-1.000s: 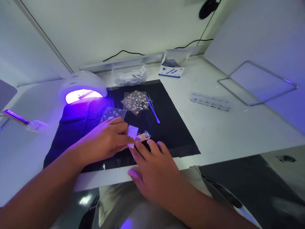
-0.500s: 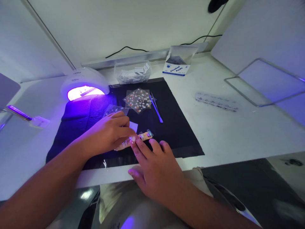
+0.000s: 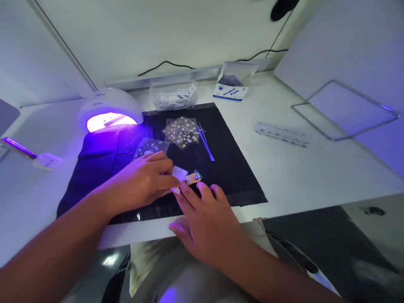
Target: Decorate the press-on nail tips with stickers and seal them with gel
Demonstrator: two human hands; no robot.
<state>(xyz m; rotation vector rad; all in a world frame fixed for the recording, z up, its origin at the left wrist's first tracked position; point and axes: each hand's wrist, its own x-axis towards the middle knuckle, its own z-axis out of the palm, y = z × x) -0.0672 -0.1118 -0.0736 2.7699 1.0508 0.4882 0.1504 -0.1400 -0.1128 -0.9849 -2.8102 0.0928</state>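
Observation:
My left hand is closed in a pinch on a small white wipe, pressed at the tip of my right index finger. Spread fingers and a palm turned down show on my right hand, which rests at the mat's front edge. Just beyond the fingertips lies a beige strip bearing glossy false nails, partly covered by both hands. A white square shows behind my left fingers. Farther up the black mat are sticker sheets and tweezers.
A nail lamp glows purple at the back left. Behind the mat stand a clear tub of white packets and an open alcohol pads box. To the right are a clear strip and a wire frame.
My left hand has shifted slightly at the right index fingertip, and the wipe now lies lower there. The white square has moved right, covering more of the strip. My right hand stays nearly still.

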